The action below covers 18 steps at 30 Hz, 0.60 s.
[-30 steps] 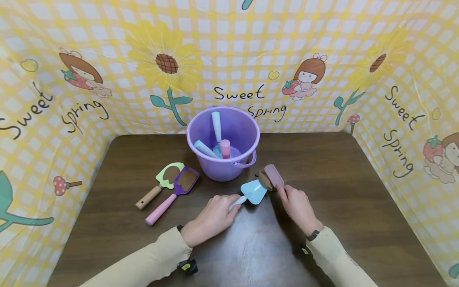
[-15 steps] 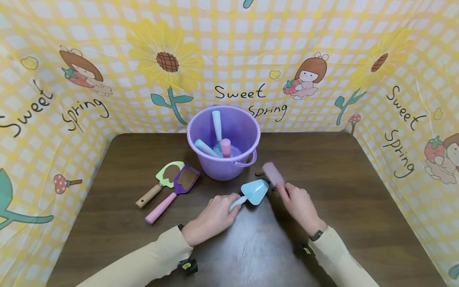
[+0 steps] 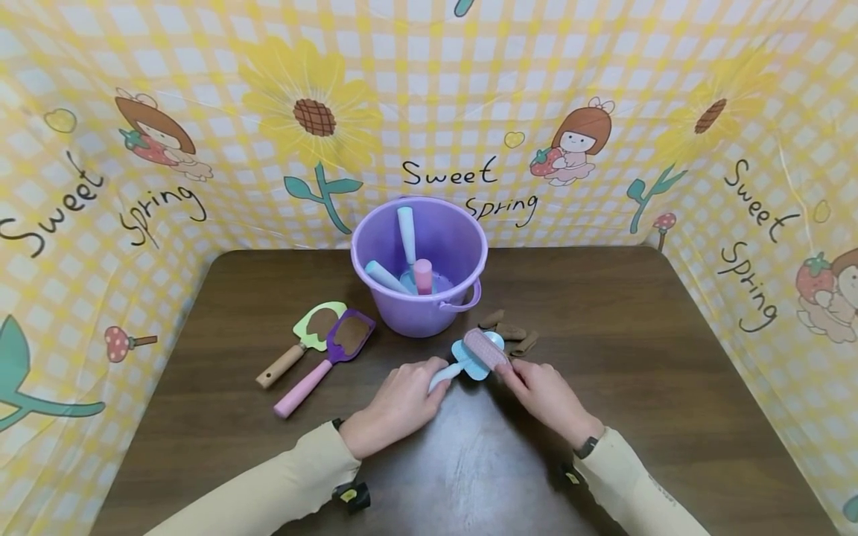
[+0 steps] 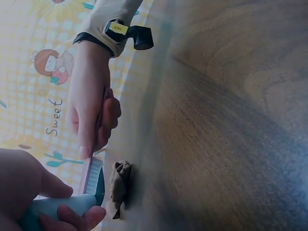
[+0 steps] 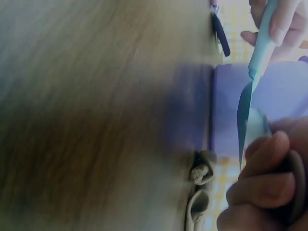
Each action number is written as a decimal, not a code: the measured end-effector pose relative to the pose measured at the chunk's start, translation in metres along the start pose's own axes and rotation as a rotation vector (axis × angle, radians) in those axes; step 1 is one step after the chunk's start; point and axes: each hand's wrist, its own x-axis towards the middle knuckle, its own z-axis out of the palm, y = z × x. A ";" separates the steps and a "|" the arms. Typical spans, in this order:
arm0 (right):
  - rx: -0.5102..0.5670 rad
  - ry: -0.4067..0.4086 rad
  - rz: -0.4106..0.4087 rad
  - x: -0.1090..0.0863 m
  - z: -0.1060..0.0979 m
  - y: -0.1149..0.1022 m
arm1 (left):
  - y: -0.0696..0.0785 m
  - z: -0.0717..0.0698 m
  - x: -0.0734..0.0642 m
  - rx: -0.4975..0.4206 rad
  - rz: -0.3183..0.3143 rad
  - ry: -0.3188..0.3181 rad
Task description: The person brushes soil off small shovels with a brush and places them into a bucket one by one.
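Observation:
My left hand (image 3: 394,406) grips the handle of a light-blue trowel (image 3: 477,368); its blade points right, low over the table. In my right hand (image 3: 553,398) is a pink brush (image 3: 484,350), pinched at its near end and lying across above the trowel blade. Whether the brush touches the blade is unclear. Several curled brown pieces (image 3: 511,332), like dried leaves, lie just beyond the blade on the table. The right wrist view shows two rolled brown pieces (image 5: 201,174) near the trowel (image 5: 245,110). In the left wrist view, one brown piece (image 4: 118,187) sits beside the blade.
A purple bucket (image 3: 418,316) stands behind the hands, holding tools with blue and pink handles. To its left lie a green shovel (image 3: 300,331) with a wooden handle and a purple shovel (image 3: 330,365) with a pink handle. Patterned cloth (image 3: 429,112) surrounds the brown table (image 3: 576,290).
The right hand has drawn the brush leftward from beyond the brown pieces to above the trowel blade. The brown pieces now lie spread out and uncovered. The left hand has stayed nearly still.

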 end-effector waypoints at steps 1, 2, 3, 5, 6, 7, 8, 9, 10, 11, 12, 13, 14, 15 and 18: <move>-0.009 0.015 0.022 0.000 -0.001 0.001 | 0.000 0.000 0.000 0.002 -0.003 -0.002; -0.013 0.026 0.048 0.000 -0.002 0.002 | 0.000 -0.001 0.000 0.005 -0.008 -0.005; -0.013 0.035 0.076 0.000 -0.003 0.003 | -0.001 -0.001 0.000 0.008 -0.012 -0.009; 0.002 0.048 0.117 0.000 -0.005 0.004 | -0.001 0.000 0.001 0.014 -0.018 -0.018; 0.010 0.050 0.120 0.000 -0.006 0.004 | -0.001 0.000 0.001 0.016 -0.022 -0.022; 0.014 0.050 0.112 0.000 -0.006 0.004 | -0.002 0.000 0.001 0.022 -0.023 -0.023; 0.018 0.044 0.092 0.000 -0.006 0.004 | -0.002 0.000 0.001 0.025 -0.022 -0.022; 0.026 0.031 0.063 0.000 -0.005 0.004 | -0.002 0.000 0.001 0.029 -0.022 -0.021; 0.038 0.009 0.028 0.000 -0.004 0.003 | -0.002 0.001 0.001 0.034 -0.022 -0.018; 0.046 -0.015 -0.006 0.000 -0.003 0.002 | -0.002 0.001 0.002 0.039 -0.022 -0.015; 0.052 -0.038 -0.038 -0.001 -0.002 0.002 | -0.002 0.001 0.002 0.041 -0.021 -0.014; 0.060 -0.060 -0.060 -0.001 -0.001 0.001 | -0.002 0.001 0.002 0.041 -0.021 -0.013; 0.070 -0.077 -0.072 -0.001 -0.001 0.001 | -0.002 0.001 0.001 0.040 -0.021 -0.013; 0.070 -0.082 -0.077 -0.001 -0.001 0.001 | -0.002 0.001 0.001 0.039 -0.022 -0.012; 0.034 -0.032 -0.053 -0.002 -0.002 0.002 | -0.001 0.001 0.001 0.029 -0.022 -0.011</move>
